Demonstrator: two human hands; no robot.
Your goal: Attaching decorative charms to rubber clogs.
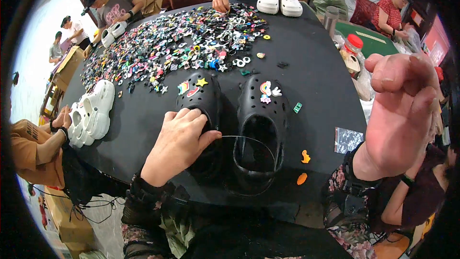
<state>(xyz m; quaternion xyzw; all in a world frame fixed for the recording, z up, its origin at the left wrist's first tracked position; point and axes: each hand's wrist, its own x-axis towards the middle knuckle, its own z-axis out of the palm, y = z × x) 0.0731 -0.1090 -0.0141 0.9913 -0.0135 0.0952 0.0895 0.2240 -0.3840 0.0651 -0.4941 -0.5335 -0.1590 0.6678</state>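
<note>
Two black clogs with holes stand side by side before me. The left clog (197, 97) carries rainbow, yellow star and red charms; the right clog (261, 110) has a rainbow, a white hand-shaped charm and a flower-like charm. My left hand (178, 139) grips the left clog at its foot opening, fingers reaching inside and thumb at the side. A thin pale line curves from near that thumb across the right clog; I cannot make out what it is. My right hand (405, 110) is raised at the right, close up, its fingers curled in. Anything between those fingers is hidden.
A broad pile of colourful shoe charms (167, 43) covers the far table. Orange charms (305, 157), a green charm (297, 108) and a small plastic bag (348, 140) lie right. White clogs (98, 110) stand left, others (280, 1) at the back. Several people work around.
</note>
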